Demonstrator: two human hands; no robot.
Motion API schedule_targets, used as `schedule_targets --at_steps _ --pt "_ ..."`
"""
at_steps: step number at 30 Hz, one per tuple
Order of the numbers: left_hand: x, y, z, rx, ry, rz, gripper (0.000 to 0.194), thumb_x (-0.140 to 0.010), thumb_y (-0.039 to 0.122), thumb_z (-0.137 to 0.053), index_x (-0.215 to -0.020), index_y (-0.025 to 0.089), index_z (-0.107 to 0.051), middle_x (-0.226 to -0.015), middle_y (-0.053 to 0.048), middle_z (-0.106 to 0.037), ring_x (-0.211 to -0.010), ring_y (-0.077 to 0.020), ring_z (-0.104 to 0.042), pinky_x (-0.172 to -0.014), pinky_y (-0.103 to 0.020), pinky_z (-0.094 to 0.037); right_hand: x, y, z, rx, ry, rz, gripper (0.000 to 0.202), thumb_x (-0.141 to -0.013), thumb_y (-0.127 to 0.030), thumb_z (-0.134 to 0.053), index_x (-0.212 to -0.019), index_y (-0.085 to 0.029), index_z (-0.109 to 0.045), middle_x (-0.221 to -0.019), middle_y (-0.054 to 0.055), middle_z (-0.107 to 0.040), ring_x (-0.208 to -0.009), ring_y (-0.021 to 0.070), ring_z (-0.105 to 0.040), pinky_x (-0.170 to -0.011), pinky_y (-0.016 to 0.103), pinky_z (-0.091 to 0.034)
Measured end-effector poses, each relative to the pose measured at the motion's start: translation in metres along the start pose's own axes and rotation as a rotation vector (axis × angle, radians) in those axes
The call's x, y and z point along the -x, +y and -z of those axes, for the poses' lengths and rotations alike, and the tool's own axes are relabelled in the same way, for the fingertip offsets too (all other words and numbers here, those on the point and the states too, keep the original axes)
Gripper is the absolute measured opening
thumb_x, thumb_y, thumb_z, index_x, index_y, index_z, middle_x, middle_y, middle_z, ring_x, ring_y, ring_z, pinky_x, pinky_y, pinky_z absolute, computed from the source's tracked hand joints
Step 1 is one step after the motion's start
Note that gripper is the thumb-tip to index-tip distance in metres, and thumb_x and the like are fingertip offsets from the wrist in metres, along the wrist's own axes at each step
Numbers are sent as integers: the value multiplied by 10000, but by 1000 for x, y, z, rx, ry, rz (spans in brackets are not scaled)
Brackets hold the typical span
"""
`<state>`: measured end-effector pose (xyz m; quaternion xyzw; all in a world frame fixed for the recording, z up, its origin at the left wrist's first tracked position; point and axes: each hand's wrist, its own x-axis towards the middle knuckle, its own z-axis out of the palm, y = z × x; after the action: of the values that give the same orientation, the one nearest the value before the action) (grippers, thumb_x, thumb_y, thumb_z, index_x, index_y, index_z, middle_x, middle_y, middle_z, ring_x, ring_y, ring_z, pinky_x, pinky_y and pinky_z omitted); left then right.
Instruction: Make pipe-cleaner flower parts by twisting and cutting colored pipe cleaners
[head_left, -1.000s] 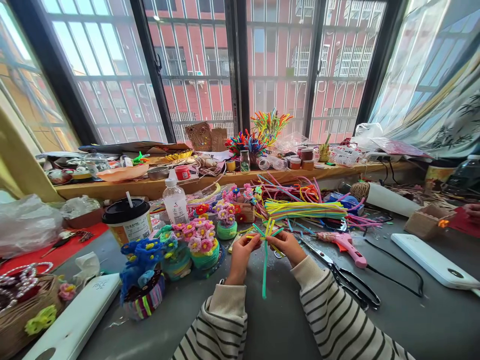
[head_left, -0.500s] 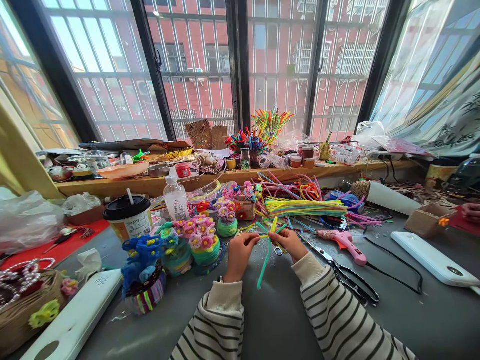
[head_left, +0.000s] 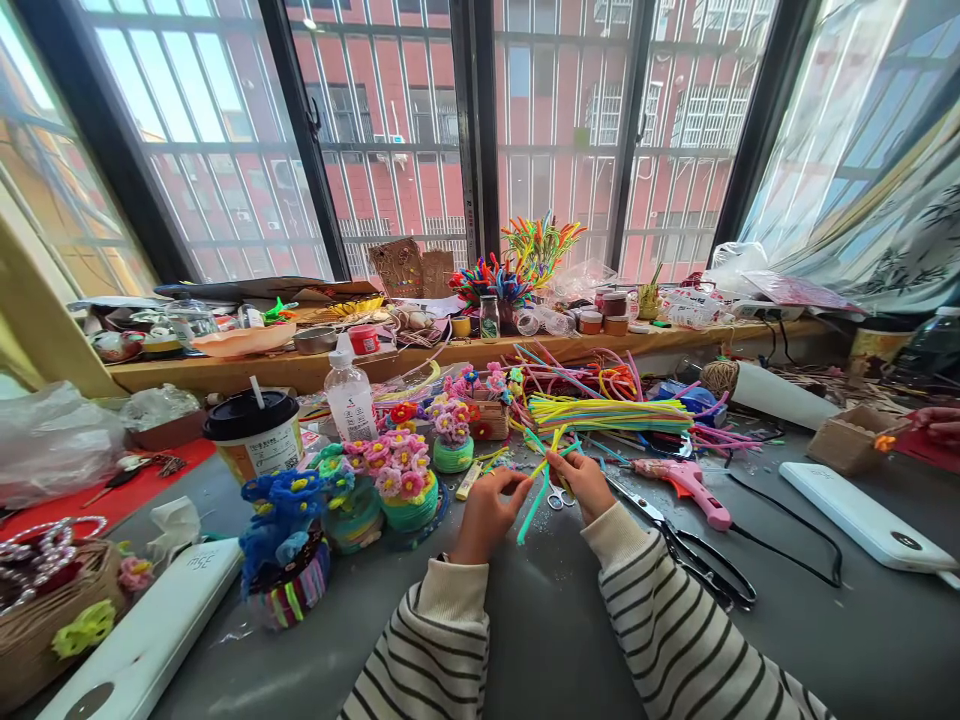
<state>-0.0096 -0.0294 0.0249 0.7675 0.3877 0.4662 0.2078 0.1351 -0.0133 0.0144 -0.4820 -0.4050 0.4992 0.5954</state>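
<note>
Green and yellow pipe cleaners (head_left: 534, 508) cross one another between my two hands, above the grey table. My right hand (head_left: 583, 482) pinches them near the crossing point. My left hand (head_left: 489, 512) has its thumb and fingertips together at the lower left side of the crossing, on a yellow strand. One green strand hangs down toward the table. Small scissors (head_left: 559, 497) lie just beneath my right hand. Behind the hands is a bundle of yellow and green pipe cleaners (head_left: 611, 413).
Pipe-cleaner flower pots (head_left: 409, 500), a lidded cup (head_left: 259, 440) and a bottle (head_left: 351, 400) stand left. Large scissors (head_left: 709, 570), a pink glue gun (head_left: 690, 488) and a white power bank (head_left: 862, 510) lie right. Another person's hand (head_left: 941, 425) is at the right edge.
The crossed pipe cleaners have turned, and the hanging green strand now slants and sits higher. My left hand has tilted and shifted slightly right and down. More of the small scissors shows.
</note>
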Motion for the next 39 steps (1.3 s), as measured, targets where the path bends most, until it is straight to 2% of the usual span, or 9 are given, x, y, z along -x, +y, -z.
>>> schedule_targets --at_steps 3,5,7,10,17,20,26,32,39 --pt "-2 1 4 -15 196 33 227 -715 273 -435 -897 209 -553 -866 -51 -557 -730 -148 -516 -656 -242 -388 -1 -2 2 43 -110 -22 320 -458 -432 -635 -471 -145 -496 -430 -28 -484 -398 72 -422 -439 220 -341" --pt "-3 1 5 -97 240 -10 296 -725 240 -424 -1014 238 -486 -1003 -49 -505 -864 -159 -483 -747 -267 -364 -1 0 3 112 -218 -25 316 -476 -430 -628 -474 -138 -507 -422 -27 -487 -390 69 -422 -426 212 -327" --pt "-3 0 6 -211 197 -86 333 -723 208 -430 -1050 260 -459 -1057 -38 -484 -962 -169 -427 -820 -294 -316 -2 3 3 180 -312 -7 321 -506 -439 -607 -476 -134 -512 -415 -26 -491 -389 68 -425 -418 205 -316" --pt "-2 -4 5 -363 112 -132 263 -723 202 -432 -961 247 -535 -920 -41 -563 -895 -178 -456 -792 -307 -320 -2 6 4 254 -375 36 327 -535 -444 -586 -481 -130 -517 -406 -26 -494 -387 65 -427 -408 196 -300" --pt "2 -12 -1 -524 -6 -83 178 -707 254 -456 -734 216 -628 -674 -69 -607 -705 -195 -508 -682 -320 -327 2 2 -1 219 -206 92 320 -537 -430 -587 -449 -144 -474 -409 -23 -486 -378 70 -416 -407 208 -309" --pt "1 -14 -1 -361 39 -21 159 -686 248 -480 -737 225 -629 -702 -60 -616 -707 -186 -518 -690 -306 -341 2 3 -1 216 -165 91 324 -533 -432 -589 -442 -148 -463 -408 -21 -486 -375 72 -415 -403 212 -309" --pt "-2 -8 7 0 364 61 269 -734 193 -376 -944 209 -544 -923 -54 -568 -867 -161 -490 -767 -266 -343 3 6 0 302 -288 63 303 -530 -421 -597 -454 -148 -492 -392 -25 -484 -372 75 -421 -400 207 -304" --pt "0 0 -1 67 173 131 136 -621 307 -544 -672 189 -590 -637 -19 -581 -600 -135 -511 -594 -229 -376 9 10 -9 340 -468 94 290 -548 -416 -583 -489 -142 -512 -412 -29 -484 -383 74 -432 -394 198 -312" --pt "-4 -9 -4 622 200 457 177 -573 301 -594 -650 146 -555 -609 -2 -571 -583 -116 -528 -573 -224 -417 13 7 -14 260 -359 133 282 -524 -408 -606 -490 -151 -497 -428 -25 -500 -409 83 -445 -427 211 -346"
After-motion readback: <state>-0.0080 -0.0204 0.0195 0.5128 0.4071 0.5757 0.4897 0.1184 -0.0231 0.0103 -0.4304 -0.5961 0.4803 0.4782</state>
